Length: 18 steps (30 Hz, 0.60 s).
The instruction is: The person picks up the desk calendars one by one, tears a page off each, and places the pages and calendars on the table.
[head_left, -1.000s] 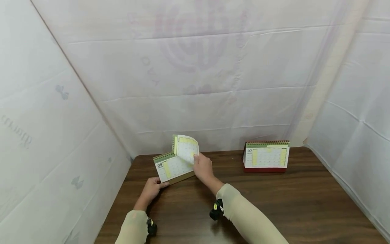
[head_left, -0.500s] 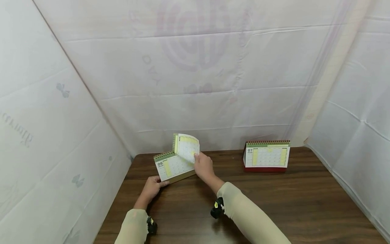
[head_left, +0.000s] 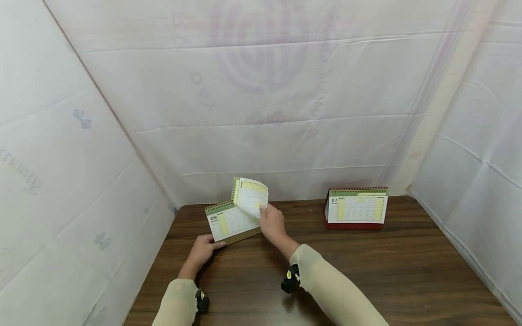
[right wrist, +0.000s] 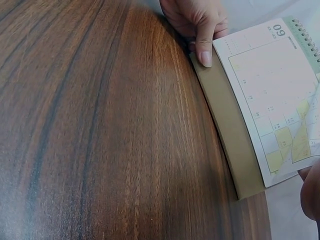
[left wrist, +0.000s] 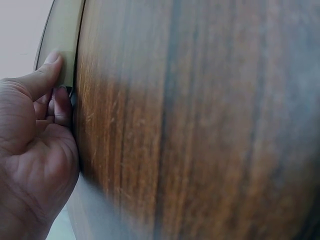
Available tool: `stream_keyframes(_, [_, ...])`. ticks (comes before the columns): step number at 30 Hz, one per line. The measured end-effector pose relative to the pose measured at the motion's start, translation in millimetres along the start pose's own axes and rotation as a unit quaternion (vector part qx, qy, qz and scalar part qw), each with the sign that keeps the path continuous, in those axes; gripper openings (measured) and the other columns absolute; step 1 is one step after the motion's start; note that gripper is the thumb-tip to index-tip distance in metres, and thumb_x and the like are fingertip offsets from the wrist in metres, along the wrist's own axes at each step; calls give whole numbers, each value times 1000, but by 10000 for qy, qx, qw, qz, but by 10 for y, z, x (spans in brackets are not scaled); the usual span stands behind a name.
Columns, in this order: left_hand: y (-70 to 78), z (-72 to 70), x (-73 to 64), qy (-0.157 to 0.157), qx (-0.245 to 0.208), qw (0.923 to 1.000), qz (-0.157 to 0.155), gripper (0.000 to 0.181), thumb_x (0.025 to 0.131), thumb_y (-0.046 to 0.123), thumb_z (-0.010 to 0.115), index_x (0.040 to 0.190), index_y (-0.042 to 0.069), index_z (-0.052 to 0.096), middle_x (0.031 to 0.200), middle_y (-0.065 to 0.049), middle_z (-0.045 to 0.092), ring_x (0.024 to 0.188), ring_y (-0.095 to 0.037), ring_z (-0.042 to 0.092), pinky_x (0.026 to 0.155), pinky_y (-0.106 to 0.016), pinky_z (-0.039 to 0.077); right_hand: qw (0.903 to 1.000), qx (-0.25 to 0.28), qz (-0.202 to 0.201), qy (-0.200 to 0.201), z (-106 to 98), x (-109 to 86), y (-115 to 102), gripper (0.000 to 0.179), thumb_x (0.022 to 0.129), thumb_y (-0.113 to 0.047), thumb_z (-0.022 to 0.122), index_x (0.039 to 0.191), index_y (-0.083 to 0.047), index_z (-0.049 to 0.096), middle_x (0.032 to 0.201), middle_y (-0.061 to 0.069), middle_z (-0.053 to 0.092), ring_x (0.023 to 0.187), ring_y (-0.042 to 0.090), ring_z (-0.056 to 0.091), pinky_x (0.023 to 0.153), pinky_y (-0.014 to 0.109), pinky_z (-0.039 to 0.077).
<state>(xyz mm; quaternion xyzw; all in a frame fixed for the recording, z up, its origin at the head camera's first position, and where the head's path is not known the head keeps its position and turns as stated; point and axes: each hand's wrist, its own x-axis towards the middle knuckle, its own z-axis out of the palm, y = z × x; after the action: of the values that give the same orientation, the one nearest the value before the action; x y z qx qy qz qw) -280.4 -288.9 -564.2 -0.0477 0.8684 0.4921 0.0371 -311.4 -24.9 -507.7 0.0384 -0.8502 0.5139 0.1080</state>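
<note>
A spiral-bound desk calendar (head_left: pixel 228 225) on a tan base stands tilted at the table's back left, its page marked 09 facing me. My left hand (head_left: pixel 202 250) grips its lower left corner. In the left wrist view the left thumb lies along the tan base (left wrist: pixel 73 42), fingers behind it. With my right hand (head_left: pixel 272 222) I pinch the lower corner of a lifted page (head_left: pixel 252 195), which curls up and to the right over the 09 page. The right wrist view shows the 09 page (right wrist: pixel 265 90) from the side, with only part of my right hand (right wrist: pixel 311 197) at the edge.
A second desk calendar (head_left: pixel 359 209) with a red base stands at the back right, showing 07. The brown wood-grain table (head_left: pixel 379 271) is bordered by white fabric walls (head_left: pixel 285 149) at the back and sides. Each wrist carries a small black camera (head_left: pixel 290 279).
</note>
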Motion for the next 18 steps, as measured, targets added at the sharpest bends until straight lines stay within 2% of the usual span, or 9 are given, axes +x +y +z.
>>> stream_keyframes(6, [-9, 2, -3, -2, -37, 10000, 15, 23, 95, 13, 80, 114, -1, 81, 112, -14, 83, 96, -11, 68, 85, -24, 52, 9996, 194, 208, -13, 2, 8, 1, 35, 113, -27, 51, 125, -3, 74, 111, 14, 82, 79, 16, 67, 71, 32, 49])
stream_keyframes(13, [-4, -3, -11, -30, -74, 10000, 10, 24, 95, 14, 80, 115, 1, 81, 113, -14, 82, 96, -12, 68, 85, -25, 52, 9987, 275, 426, -80, -20, 20, 1, 37, 114, -28, 50, 124, -1, 73, 109, 15, 81, 72, 16, 60, 65, 30, 46])
stream_keyframes(18, [-8, -2, -14, -33, -95, 9999, 22, 24, 95, 14, 80, 114, 0, 81, 113, -15, 82, 96, -12, 68, 84, -25, 52, 9981, 313, 516, -154, -24, 18, -8, 38, 114, -29, 48, 126, -1, 72, 111, 15, 80, 74, 15, 60, 66, 29, 46])
